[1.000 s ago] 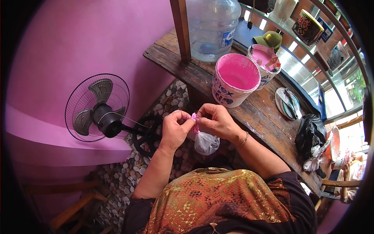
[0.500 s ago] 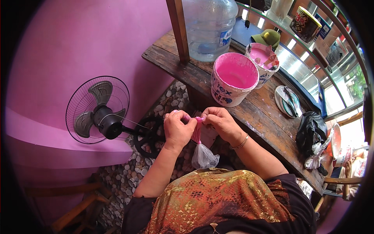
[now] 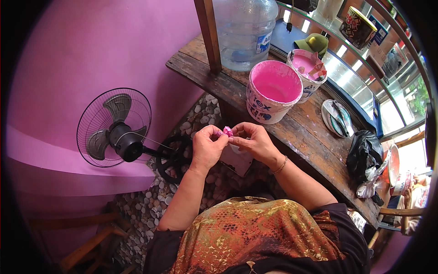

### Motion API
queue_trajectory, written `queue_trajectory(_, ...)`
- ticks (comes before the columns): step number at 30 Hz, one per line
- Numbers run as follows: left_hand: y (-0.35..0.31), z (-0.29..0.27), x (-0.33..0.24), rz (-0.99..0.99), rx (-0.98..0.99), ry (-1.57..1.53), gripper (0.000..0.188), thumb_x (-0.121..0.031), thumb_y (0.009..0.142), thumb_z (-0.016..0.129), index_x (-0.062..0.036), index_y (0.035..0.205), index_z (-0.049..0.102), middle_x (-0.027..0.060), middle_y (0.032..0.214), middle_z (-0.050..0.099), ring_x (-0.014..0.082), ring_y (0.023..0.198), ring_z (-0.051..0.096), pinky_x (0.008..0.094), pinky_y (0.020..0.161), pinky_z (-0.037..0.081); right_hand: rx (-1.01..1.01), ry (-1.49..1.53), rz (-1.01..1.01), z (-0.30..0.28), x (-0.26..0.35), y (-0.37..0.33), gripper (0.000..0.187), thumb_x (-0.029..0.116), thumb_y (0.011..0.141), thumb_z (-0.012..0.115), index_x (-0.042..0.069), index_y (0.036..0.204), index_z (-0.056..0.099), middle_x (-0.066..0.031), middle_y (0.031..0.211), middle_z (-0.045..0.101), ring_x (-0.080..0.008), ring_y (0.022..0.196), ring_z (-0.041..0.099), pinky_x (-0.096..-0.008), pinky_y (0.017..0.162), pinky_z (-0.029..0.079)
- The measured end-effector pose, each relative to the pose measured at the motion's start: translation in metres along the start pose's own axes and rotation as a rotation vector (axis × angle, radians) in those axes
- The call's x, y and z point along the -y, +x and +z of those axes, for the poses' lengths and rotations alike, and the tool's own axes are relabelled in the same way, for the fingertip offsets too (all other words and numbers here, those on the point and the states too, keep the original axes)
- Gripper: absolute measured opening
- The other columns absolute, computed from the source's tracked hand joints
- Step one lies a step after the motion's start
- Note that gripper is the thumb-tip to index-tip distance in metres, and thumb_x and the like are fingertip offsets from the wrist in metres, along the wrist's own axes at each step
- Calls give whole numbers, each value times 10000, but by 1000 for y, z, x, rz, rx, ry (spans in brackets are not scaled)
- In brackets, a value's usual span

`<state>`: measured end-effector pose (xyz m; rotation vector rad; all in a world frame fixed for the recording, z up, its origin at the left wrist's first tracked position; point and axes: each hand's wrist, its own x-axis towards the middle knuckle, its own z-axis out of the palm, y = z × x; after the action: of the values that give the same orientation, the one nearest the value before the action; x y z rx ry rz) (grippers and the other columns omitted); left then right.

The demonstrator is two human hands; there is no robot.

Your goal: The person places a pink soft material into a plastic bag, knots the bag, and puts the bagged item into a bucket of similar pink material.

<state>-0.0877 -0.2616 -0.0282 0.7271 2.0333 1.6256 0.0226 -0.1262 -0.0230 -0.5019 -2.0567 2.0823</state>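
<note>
Both hands meet in front of my chest, fingertips close together. My left hand (image 3: 207,145) is closed, thumb and fingers pinching a small crumpled pink-stained plastic bag (image 3: 227,131). Opposite it, my right hand (image 3: 256,142) pinches the same bag from the right side; its wrist wears a bracelet. Only the bunched pink end shows above the fingertips. The rest of the bag is mostly hidden by the hands. Behind them, a pale flat-sided thing (image 3: 237,162) lies low over the pebbles; its kind I cannot make out.
A bucket with pink paint inside (image 3: 272,112) stands on the wooden bench (image 3: 315,153), beside a second paint bucket (image 3: 306,87) holding brushes. A large water bottle (image 3: 246,36) is behind. Left is a black fan (image 3: 123,141). A black plastic bag (image 3: 365,155) lies right.
Half a second ago the bag hung below my hands, its pink neck stretched and its clear end dangling. Now it is bunched at my fingertips and no clear end dangles.
</note>
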Motion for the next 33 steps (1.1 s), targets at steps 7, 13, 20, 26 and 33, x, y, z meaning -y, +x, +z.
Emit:
queue_trajectory(7, -2, -2, 7, -45, 159, -266, 95, 23, 826, 631, -28, 798, 555, 20, 752, 620, 53, 660, 582, 208, 604, 485, 63, 267, 47, -4, -8, 3, 187, 156, 848, 721, -8, 888, 640, -37, 769, 661, -56, 633, 569, -223, 561, 466)
queue_trajectory(13, -6, 1, 8, -25, 147, -261, 74, 8, 791, 647, -12, 776, 577, 43, 765, 654, 69, 667, 616, 213, 592, 489, 63, 304, 135, -5, -4, 0, 180, 145, 855, 709, -19, 853, 635, -34, 735, 652, -72, 618, 588, -221, 545, 473)
queue_trajectory(20, -9, 9, -6, -85, 88, -350, 99, 35, 814, 653, 4, 889, 596, 52, 844, 660, 77, 746, 622, 218, 690, 516, -97, -54, 29, 1, -4, -1, 155, 123, 833, 686, -24, 815, 638, -34, 728, 651, -63, 632, 576, -226, 546, 461)
queue_trajectory(26, -4, 7, 4, -89, 60, -468, 122, 46, 831, 647, 43, 946, 605, 89, 854, 671, 130, 758, 651, 260, 710, 552, -72, 66, 52, 3, 9, -4, 172, 177, 879, 671, 17, 937, 645, -13, 773, 650, -60, 658, 587, -212, 551, 473)
queue_trajectory(33, -3, 6, 8, -217, 147, -762, 112, 38, 862, 605, 43, 970, 635, 99, 910, 679, 148, 801, 654, 271, 756, 543, 15, 160, 62, -1, -8, 6, 176, 157, 912, 647, -11, 963, 643, -37, 778, 652, -68, 689, 594, -233, 576, 484)
